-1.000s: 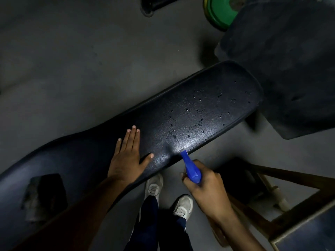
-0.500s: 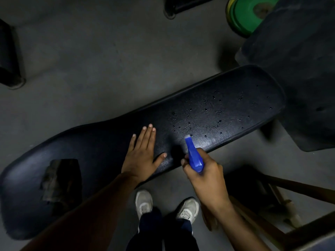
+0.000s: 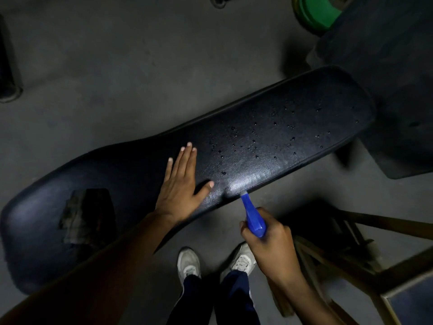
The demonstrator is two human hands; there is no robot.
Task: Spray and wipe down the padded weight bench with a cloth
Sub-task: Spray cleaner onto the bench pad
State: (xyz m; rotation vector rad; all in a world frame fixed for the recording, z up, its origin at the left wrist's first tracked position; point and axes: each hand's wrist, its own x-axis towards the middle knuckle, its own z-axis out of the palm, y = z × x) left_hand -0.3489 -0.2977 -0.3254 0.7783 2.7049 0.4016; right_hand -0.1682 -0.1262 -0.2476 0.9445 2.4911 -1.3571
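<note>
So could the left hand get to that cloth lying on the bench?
Probably yes. The left hand lies flat and empty on the bench, and the cloth sits further along the same pad with only bare padding between them.

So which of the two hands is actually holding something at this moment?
The right hand: it is closed around the blue spray bottle, nozzle aimed at the bench pad. The left hand lies flat and open on the pad, holding nothing.

The bench pad (image 3: 293, 137) is left open rightward; leftward, passage is blocked by a flat left hand (image 3: 180, 188) and a folded cloth (image 3: 86, 216).
</note>
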